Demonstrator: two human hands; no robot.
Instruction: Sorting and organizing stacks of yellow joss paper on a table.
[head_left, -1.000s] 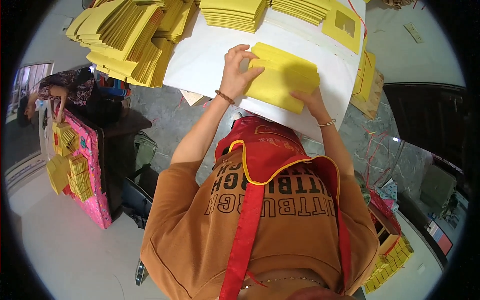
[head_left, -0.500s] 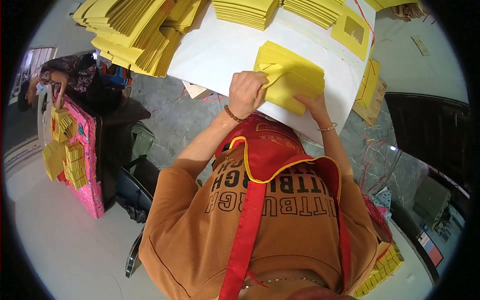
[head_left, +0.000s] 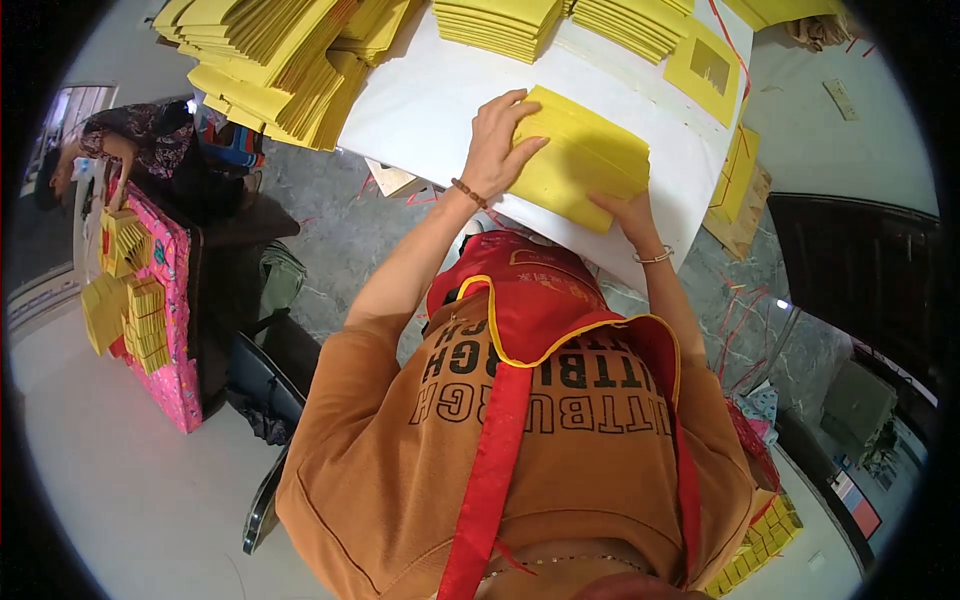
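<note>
Here, the yellow papers (head_left: 580, 155) lie at upper centre, long axis slanting down rightward. The left hand (head_left: 496, 146), fingers spread, touches their left end; the right hand (head_left: 632, 214) pinches the right. White tabletop (head_left: 405, 110) flanks them, near edge just below.

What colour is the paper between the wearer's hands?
The paper is yellow; the head view shows it best.

The left arm (head_left: 405, 268) is slanting toward the upper middle of the frame. The left hand (head_left: 495, 150) is curving its fingers a bit, with its thumb sticking out to the right. The right arm (head_left: 676, 310) is standing steeper, and the right hand (head_left: 633, 215) is pointing its thumb left.
</note>
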